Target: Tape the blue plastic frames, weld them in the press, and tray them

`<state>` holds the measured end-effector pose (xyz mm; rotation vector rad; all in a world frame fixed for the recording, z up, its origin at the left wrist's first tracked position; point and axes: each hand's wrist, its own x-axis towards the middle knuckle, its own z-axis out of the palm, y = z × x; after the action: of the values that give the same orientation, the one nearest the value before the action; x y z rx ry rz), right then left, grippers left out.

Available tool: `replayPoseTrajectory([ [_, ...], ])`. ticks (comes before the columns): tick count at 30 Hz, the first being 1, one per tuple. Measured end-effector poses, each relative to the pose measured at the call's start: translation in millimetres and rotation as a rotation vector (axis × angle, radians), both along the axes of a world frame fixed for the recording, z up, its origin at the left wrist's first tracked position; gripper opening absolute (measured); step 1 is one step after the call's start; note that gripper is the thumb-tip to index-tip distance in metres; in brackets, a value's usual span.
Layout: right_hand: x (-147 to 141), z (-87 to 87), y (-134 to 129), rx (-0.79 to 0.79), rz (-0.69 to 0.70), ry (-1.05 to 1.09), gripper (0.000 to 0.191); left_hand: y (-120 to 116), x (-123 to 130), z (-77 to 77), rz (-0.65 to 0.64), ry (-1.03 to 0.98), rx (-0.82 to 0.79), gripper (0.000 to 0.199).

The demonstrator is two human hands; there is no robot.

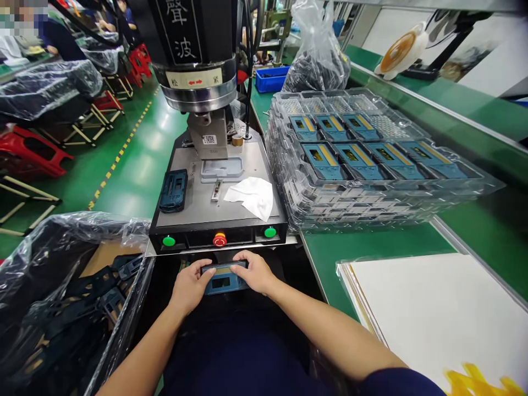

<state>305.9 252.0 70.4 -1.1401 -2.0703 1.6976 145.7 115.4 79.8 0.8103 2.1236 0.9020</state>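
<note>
Close to my body, in front of the press, I hold a blue plastic housing (226,282) with a rectangular window and a tan strip. My left hand (192,286) grips its left end, thumb on top. On the right end, my right hand (254,273) is closed the same way. Beyond them stands the ultrasonic press (198,71), its metal horn (209,137) above a pale grey fixture (223,169). A dark blue housing (174,190) lies at the left of the press bed, a white cloth (252,197) at the right.
Stacked clear trays (371,187) with several blue housings stand on the green bench at right, beside white sheets (437,308). A plastic-lined box (74,231) of dark housings is at left. Green buttons (169,241) and a red stop button (220,239) line the press front.
</note>
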Motion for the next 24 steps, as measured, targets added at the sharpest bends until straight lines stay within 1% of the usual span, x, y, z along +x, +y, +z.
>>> replayPoseTrajectory([
  [3,-1,-4.8,-8,-0.211,-0.063,0.119,0.022,3,7,4.7,-0.009,0.207,-0.004,0.05],
  [5,-2,-6.2,-15,-0.351,-0.085,0.226,0.025,6,15,7.5,-0.008,0.36,0.021,0.063],
  [7,-2,-5.7,-23,-0.449,-0.086,0.316,0.028,9,22,9.0,-0.009,0.473,0.03,0.081],
  [8,-2,-5.0,-26,-0.488,-0.085,0.349,0.03,10,24,9.3,-0.015,0.504,0.025,0.087],
  [9,-2,-4.2,-28,-0.526,-0.086,0.371,0.032,10,24,9.4,-0.022,0.516,0.022,0.087],
  [10,-2,-3.5,-29,-0.566,-0.09,0.383,0.033,10,23,9.5,-0.03,0.513,0.026,0.082],
  [13,-2,-2.4,-28,-0.684,-0.133,0.376,0.037,8,16,11.4,-0.041,0.457,0.06,0.055],
  [15,-2,-2.5,-25,-0.727,-0.161,0.365,0.038,6,10,14.0,-0.022,0.403,0.043,0.045],
  [18,-3,-2.7,-23,-0.749,-0.173,0.362,0.039,3,5,16.5,0.008,0.336,0.002,0.041],
  [21,-2,-1.6,-22,-0.764,-0.177,0.367,0.038,0,2,13.9,0.043,0.29,0.001,0.04],
  [24,-1,0.7,-20,-0.777,-0.187,0.373,0.037,-1,0,9.8,0.115,0.117,0.061,0.045],
])
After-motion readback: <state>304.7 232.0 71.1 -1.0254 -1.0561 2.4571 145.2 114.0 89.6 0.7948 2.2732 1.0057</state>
